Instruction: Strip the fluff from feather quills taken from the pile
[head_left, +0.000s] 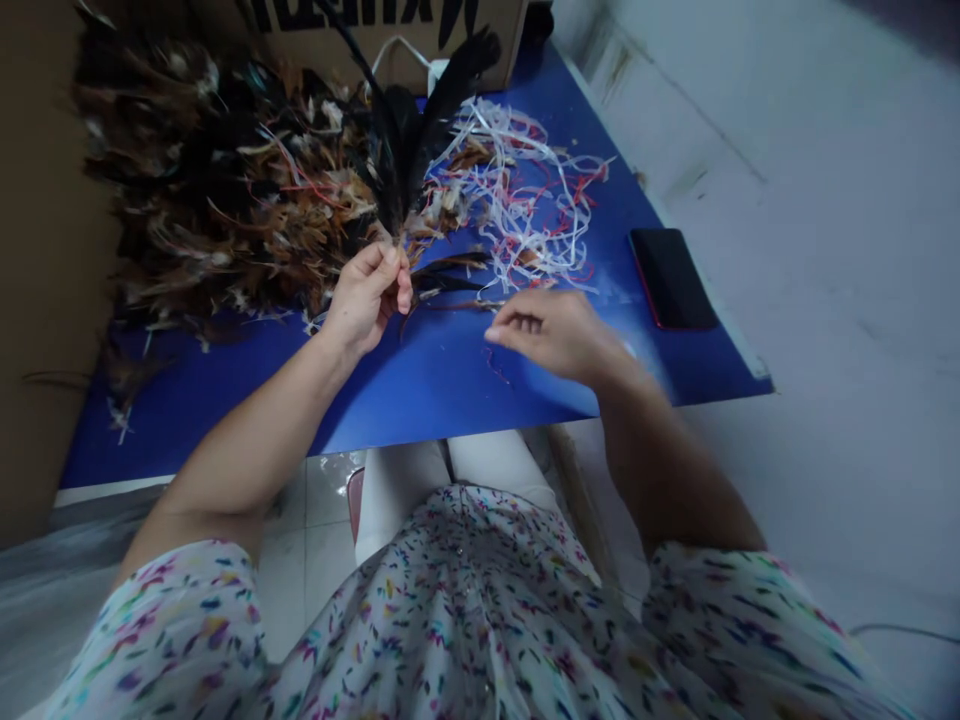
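My left hand (369,290) pinches the base of several long black feathers (409,145), which fan upward and away from me. To the right, my right hand (555,330) hovers over the blue tabletop, its thumb and fingertips pressed together; whatever sits between them, if anything, is too small to make out. A few loose dark feathers (450,275) lie on the table between the hands. Below the right fingertips is a thin reddish thread (495,365). Beyond the left hand spreads a big heap of brown and black feathers (247,210).
Tangled white and red strips (532,200) lie at the back right. A dark phone (671,278) rests near the right edge of the blue table (450,400), beside the wall. A cardboard box (330,50) with black lettering stands behind the feathers.
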